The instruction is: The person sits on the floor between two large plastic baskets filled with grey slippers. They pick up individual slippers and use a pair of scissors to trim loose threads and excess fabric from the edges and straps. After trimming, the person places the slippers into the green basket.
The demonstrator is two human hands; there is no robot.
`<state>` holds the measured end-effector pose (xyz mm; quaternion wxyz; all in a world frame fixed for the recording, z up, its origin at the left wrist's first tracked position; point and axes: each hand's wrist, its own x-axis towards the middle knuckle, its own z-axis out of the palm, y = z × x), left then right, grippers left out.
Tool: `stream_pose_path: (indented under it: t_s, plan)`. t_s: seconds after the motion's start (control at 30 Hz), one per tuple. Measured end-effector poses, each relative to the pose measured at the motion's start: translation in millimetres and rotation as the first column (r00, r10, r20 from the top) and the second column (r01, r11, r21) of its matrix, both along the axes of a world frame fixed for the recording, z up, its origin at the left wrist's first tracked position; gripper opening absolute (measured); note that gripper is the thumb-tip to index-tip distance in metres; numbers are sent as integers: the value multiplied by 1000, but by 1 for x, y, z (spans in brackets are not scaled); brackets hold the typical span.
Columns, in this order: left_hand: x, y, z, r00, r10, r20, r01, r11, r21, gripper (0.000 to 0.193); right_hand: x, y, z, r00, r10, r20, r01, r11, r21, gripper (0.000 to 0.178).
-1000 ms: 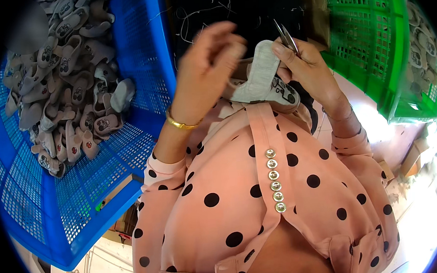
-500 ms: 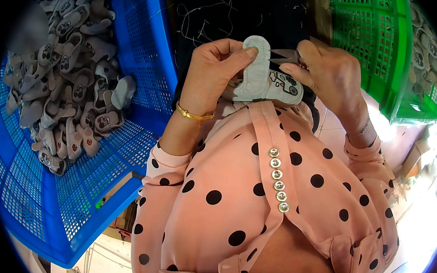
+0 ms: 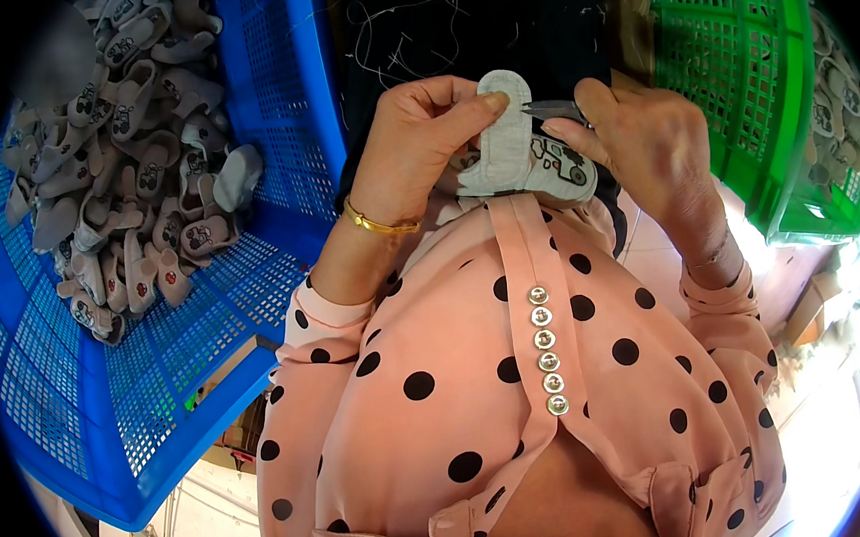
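A small pale grey cloth shoe (image 3: 504,158) with a stitched vehicle picture on its upper is in my left hand (image 3: 405,152). The thumb presses on its rounded flat end, and the fingers behind are partly hidden. My right hand (image 3: 647,147) is closed around a pair of small scissors (image 3: 550,110), whose handles are mostly covered by the fingers. The blades look brought together, with their tips at the right edge of the flat part, beside my left thumb.
At left, a blue plastic basket (image 3: 280,71) holds a heap of similar grey shoes (image 3: 139,178). A green perforated basket (image 3: 722,44) stands at right, with more grey shoes (image 3: 838,96) beyond its wall. Loose threads (image 3: 402,49) lie on dark cloth ahead of my hands.
The scissor blades were spread apart at the shoe's edge and now look closed. My right hand has shifted slightly left; my left hand keeps its hold on the shoe.
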<state>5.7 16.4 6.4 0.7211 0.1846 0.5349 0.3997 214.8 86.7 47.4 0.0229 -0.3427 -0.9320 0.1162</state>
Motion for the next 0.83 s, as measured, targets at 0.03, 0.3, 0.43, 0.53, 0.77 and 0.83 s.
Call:
stream_pose_path:
  t_s: [0.03,0.3,0.43,0.53,0.77,0.83]
  plan:
    - [0,0,0,1000,4,3,-4,1000,1,15,0,0,1,1000,6,0,-6,1000,1,38]
    - [2,-4,-5,999,33,14,-32,999,-24,15,0,3,-1,998,56,-42,-57,998,-17,36]
    - [8,-4,7,998,61,-34,-62,997,-53,15,5,3,-9,999,37,-34,-39,997,-70,35]
    - [8,-6,6,997,54,-63,-55,998,-17,16,11,2,-20,937,-310,-161,235,901,-365,33]
    - [11,-5,9,995,11,-101,-10,1000,11,17,-7,-7,-31,939,-344,-4,330,903,-274,31]
    - [10,-7,6,988,11,-157,-14,1000,-22,18,-6,2,-35,926,-372,65,375,891,-255,28]
